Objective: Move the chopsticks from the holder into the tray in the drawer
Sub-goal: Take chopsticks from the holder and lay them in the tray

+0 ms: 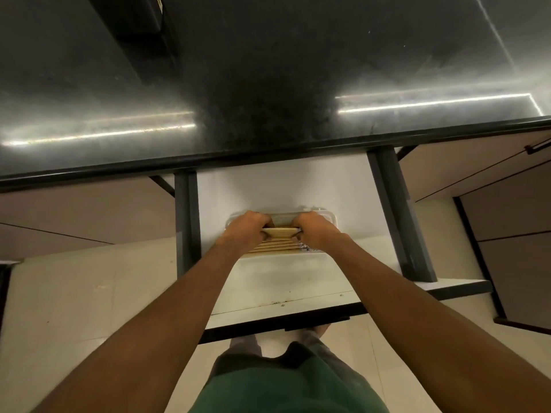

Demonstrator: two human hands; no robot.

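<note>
At frame centre, the left hand (246,229) and right hand (316,229) each clench one end of a bundle of chopsticks (280,232) stretched between them. It hovers over more chopsticks lying in the clear tray (329,217) inside the open white drawer (283,186).

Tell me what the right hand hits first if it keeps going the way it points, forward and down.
Probably the far part of the clear tray and the white drawer floor beyond it. The right hand already grips one end of the chopstick bundle over the tray; depth is hard to judge.
</note>
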